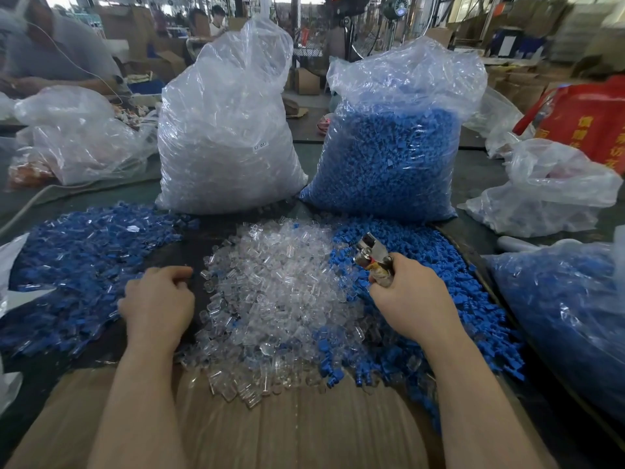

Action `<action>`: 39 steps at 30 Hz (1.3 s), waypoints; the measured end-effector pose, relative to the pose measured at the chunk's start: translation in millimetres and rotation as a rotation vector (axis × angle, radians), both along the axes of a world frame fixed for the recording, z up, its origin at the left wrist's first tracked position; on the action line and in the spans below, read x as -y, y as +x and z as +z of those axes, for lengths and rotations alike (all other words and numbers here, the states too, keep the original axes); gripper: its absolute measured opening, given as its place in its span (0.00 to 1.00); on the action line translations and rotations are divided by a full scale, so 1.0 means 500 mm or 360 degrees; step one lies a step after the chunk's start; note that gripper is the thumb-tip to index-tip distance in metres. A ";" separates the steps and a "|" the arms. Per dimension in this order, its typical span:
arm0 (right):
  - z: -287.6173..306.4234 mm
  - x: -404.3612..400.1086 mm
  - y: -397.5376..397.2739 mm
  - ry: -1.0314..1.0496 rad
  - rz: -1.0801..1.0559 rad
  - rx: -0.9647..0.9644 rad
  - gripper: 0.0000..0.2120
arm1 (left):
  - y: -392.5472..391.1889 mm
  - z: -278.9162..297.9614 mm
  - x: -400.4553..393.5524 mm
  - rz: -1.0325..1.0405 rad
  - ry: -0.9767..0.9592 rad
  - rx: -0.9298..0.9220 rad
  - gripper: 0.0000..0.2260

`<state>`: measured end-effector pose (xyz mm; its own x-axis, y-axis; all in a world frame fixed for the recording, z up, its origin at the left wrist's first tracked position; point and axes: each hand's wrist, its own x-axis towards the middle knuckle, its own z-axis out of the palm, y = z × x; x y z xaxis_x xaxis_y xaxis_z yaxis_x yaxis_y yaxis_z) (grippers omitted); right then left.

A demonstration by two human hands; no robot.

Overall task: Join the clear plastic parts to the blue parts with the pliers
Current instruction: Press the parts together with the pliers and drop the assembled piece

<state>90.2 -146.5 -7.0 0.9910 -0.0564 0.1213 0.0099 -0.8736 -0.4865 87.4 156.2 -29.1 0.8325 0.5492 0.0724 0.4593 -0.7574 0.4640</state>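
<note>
A heap of clear plastic parts [280,299] lies in the middle of the table. To its right spreads a pile of loose blue parts [449,292]. On the left lies a pile of blue parts with clear pieces on them [84,265]. My right hand [409,299] grips the handles of the pliers [373,253], whose metal jaws point up and away over the blue pile. My left hand [157,304] rests knuckles-up at the left edge of the clear heap with its fingers curled under; whether it holds a part is hidden.
A tall bag of clear parts [226,130] and a tall bag of blue parts [395,147] stand behind the piles. Another bag of blue parts [568,316] sits at the right. Brown cardboard [287,431] covers the near edge. More bags lie at both sides; a person sits far left.
</note>
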 end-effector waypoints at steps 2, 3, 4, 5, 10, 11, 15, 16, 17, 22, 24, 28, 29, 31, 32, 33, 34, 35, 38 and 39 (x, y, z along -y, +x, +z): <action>0.001 -0.001 0.000 -0.0010 0.0003 0.0001 0.09 | 0.004 0.001 0.006 -0.0073 0.0116 -0.0287 0.18; 0.001 -0.002 -0.001 -0.0014 0.0003 0.0002 0.09 | 0.004 -0.001 0.009 -0.0063 0.0137 -0.0353 0.19; 0.001 -0.003 -0.002 -0.0016 0.0001 0.0003 0.09 | 0.002 -0.002 0.010 -0.0035 0.0146 -0.0379 0.20; 0.001 -0.004 -0.003 -0.0016 -0.0001 0.0005 0.08 | 0.001 -0.003 0.011 0.0004 0.0143 -0.0371 0.20; 0.006 -0.015 -0.007 -0.0035 0.0022 0.0075 0.09 | -0.001 0.040 0.054 -0.0060 -0.0128 0.0184 0.16; 0.008 -0.018 -0.008 -0.0039 0.0034 0.0102 0.09 | -0.004 0.056 0.080 -0.0206 -0.0288 0.0353 0.14; 0.012 -0.029 -0.011 -0.0104 0.0094 0.0244 0.08 | -0.026 0.111 0.211 -0.0758 -0.0950 0.0424 0.09; 0.012 -0.032 -0.012 -0.0113 0.0125 0.0295 0.08 | -0.029 0.117 0.240 -0.0875 -0.1082 0.0361 0.10; 0.013 -0.035 -0.013 -0.0118 0.0149 0.0334 0.08 | -0.031 0.118 0.262 -0.0963 -0.1222 0.0310 0.12; 0.019 -0.039 -0.018 -0.0130 0.0241 0.0433 0.08 | -0.034 0.110 0.306 -0.0847 -0.1518 0.0427 0.10; 0.022 -0.036 -0.018 -0.0182 0.0319 0.0430 0.09 | -0.034 0.107 0.305 -0.0769 -0.1599 0.0523 0.07; 0.021 -0.018 -0.018 -0.0330 0.0274 0.0263 0.22 | -0.026 0.107 0.276 -0.0599 -0.1678 0.0656 0.07; 0.020 -0.016 -0.017 -0.0305 0.0256 0.0238 0.23 | -0.023 0.106 0.264 -0.0600 -0.1694 0.0639 0.07; 0.017 -0.018 -0.014 -0.0297 0.0237 0.0208 0.21 | -0.018 0.103 0.240 -0.0689 -0.1613 0.0508 0.07; 0.015 -0.021 -0.012 -0.0315 0.0215 0.0186 0.19 | -0.015 0.098 0.224 -0.0717 -0.1487 0.0444 0.08; 0.013 -0.023 -0.010 -0.0325 0.0167 0.0156 0.17 | -0.011 0.091 0.206 -0.0689 -0.1291 0.0422 0.08; 0.010 -0.022 -0.008 -0.0315 0.0091 0.0120 0.15 | -0.006 0.082 0.182 -0.0600 -0.1027 0.0424 0.09; 0.007 -0.020 -0.007 -0.0283 -0.0006 0.0084 0.14 | -0.003 0.073 0.154 -0.0476 -0.0738 0.0416 0.11; -0.005 -0.007 -0.003 -0.0161 -0.0348 -0.0028 0.12 | -0.004 0.049 0.073 -0.0177 -0.0159 0.0069 0.17; -0.010 -0.002 -0.001 -0.0146 -0.0457 -0.0054 0.11 | -0.004 0.041 0.054 -0.0142 -0.0087 -0.0135 0.20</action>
